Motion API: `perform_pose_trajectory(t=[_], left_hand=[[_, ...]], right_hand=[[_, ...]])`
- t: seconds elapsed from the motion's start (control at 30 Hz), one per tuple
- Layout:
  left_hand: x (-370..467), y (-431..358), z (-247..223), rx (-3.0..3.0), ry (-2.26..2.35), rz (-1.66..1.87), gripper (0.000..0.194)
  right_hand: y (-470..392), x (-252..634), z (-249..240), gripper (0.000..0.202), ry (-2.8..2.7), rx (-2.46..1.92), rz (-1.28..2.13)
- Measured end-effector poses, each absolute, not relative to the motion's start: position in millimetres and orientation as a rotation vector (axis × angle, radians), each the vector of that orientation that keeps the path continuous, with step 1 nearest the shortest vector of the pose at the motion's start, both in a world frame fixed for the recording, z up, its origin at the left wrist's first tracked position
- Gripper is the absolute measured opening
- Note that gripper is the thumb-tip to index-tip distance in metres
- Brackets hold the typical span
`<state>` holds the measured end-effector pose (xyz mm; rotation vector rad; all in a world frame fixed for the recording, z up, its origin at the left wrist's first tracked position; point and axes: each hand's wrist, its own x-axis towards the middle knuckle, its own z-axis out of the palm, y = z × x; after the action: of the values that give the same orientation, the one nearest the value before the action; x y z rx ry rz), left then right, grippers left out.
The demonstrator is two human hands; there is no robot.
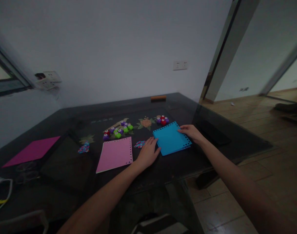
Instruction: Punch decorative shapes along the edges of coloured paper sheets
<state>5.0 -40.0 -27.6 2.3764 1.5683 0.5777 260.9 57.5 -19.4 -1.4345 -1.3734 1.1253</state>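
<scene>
Left hand (147, 152): thumb apart from fingers, at blue sheets' (171, 139) left edge. Right hand (191, 132) at right edge; pinch unclear. Bead pile (139, 144), pink sheet (116, 152) crowd left hand.

The punched sheets (171, 139) between the left fingers (151, 140) and the right fingers (184, 128) are bright blue. Left of the left fingers I see a pale pink punched sheet (117, 152), and much farther left a plain magenta sheet (33, 150). The bead pile (139, 144) just beside the left fingers is speckled pink, blue and white. Beyond them, eye-marked pieces (117, 135) show purple, green and red; a smaller cluster (163, 121) is red and purple. The table (194, 159) is black, printed with a peach flower (146, 123) beyond the fingers.
</scene>
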Motion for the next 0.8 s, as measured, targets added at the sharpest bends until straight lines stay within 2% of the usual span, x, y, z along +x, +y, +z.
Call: perform_pose_trajectory(t=[0.8], left_hand=[[5.2,-39.9,-31.4,2.433,1.567,0.542,0.050]], right_hand=[[54.7,257.9,-19.0,0.021,-1.444,-1.456,1.108]])
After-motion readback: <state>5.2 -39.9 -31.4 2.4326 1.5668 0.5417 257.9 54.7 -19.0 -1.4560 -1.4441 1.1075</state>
